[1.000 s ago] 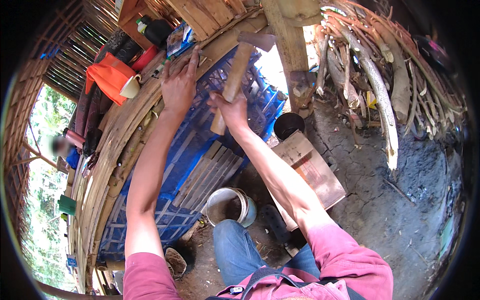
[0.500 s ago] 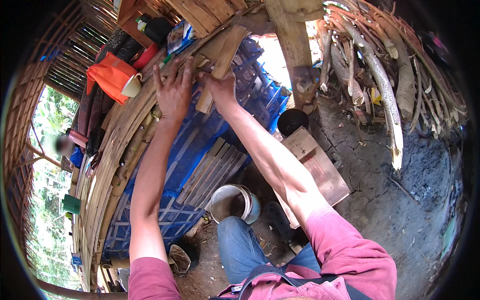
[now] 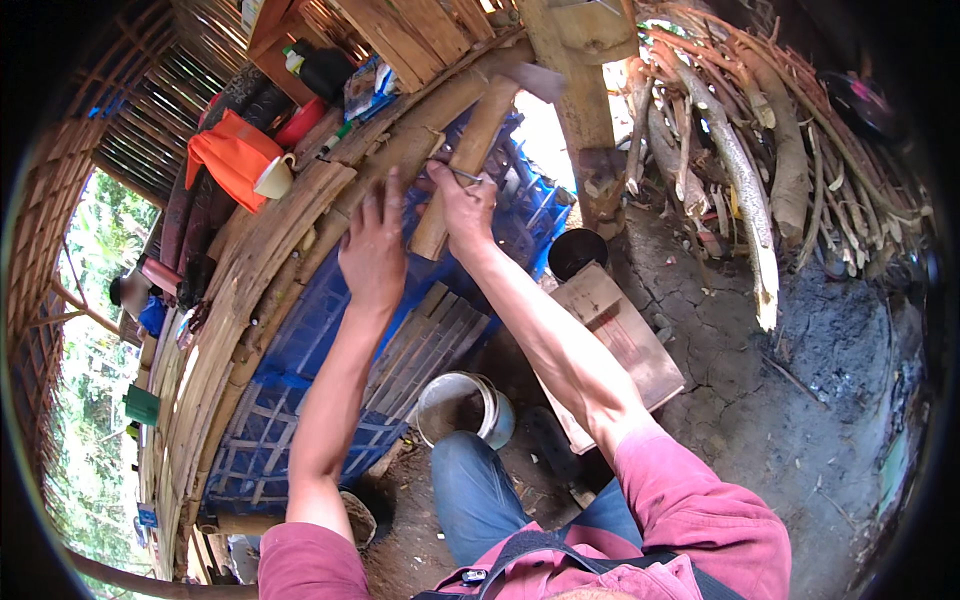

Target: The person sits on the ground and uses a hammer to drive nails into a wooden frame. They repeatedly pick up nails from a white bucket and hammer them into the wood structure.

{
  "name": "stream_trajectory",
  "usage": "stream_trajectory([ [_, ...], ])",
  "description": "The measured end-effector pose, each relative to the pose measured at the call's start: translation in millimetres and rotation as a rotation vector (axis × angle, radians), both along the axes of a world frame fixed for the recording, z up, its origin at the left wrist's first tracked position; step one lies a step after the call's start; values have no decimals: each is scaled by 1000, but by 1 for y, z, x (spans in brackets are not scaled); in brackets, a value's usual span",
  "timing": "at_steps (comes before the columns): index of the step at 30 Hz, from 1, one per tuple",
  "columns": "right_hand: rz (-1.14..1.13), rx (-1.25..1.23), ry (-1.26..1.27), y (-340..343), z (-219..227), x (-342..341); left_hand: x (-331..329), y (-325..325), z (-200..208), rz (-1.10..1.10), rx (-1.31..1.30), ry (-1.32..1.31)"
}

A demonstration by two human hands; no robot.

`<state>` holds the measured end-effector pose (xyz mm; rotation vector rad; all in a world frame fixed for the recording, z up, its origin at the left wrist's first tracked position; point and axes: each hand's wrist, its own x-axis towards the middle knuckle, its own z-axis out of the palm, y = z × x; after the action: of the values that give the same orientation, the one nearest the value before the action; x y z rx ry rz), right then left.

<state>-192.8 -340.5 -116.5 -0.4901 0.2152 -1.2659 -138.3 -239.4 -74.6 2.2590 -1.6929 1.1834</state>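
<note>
My right hand (image 3: 468, 210) is closed round the thick wooden handle of a tool (image 3: 484, 125). The tool's grey head, at the far end, is smeared, so I cannot tell a hammer from a hatchet. A thin metal piece like a nail (image 3: 464, 174) shows by the thumb and forefinger. My left hand (image 3: 374, 245) is open, fingers stretched forward and back upward, just left of the handle. It lies over the edge of the split-bamboo surface (image 3: 300, 205); contact under the palm is hidden. Below both arms hangs blue sheeting (image 3: 325, 345) crossed by bamboo strips.
An orange bag (image 3: 230, 158) and a pale cup (image 3: 275, 178) sit on the bamboo at left. A post (image 3: 575, 110) stands ahead, with piled firewood (image 3: 740, 150) to its right. Below are a white bucket (image 3: 455, 405), a dark pot (image 3: 580, 252) and a cardboard box (image 3: 630, 340).
My left hand has come back toward me and to the right, its fingers closer together. My right hand has shifted slightly right and nearer with the tool. The view has moved a little.
</note>
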Motion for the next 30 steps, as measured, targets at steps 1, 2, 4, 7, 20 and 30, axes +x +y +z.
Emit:
stream_trajectory([
  [1, -51, -42, 24, -5, -10, -10, -20, 5, 1, 151, 62, 285],
  [2, -121, -76, 71, -7, -17, -26, -31, 8, -5, 302, 135, 574],
  [4, -178, -168, 234, -6, -29, -36, -15, 21, -36, -4, 23, 718],
  [7, -232, -218, 257, -7, -43, -49, -32, 33, -55, -69, 52, 741],
  [20, -62, -291, 459, -12, -41, -148, -33, 123, -63, -195, -117, 1796],
  [30, -30, -398, 220, -6, -10, -68, 18, 34, 14, 131, 53, 444],
])
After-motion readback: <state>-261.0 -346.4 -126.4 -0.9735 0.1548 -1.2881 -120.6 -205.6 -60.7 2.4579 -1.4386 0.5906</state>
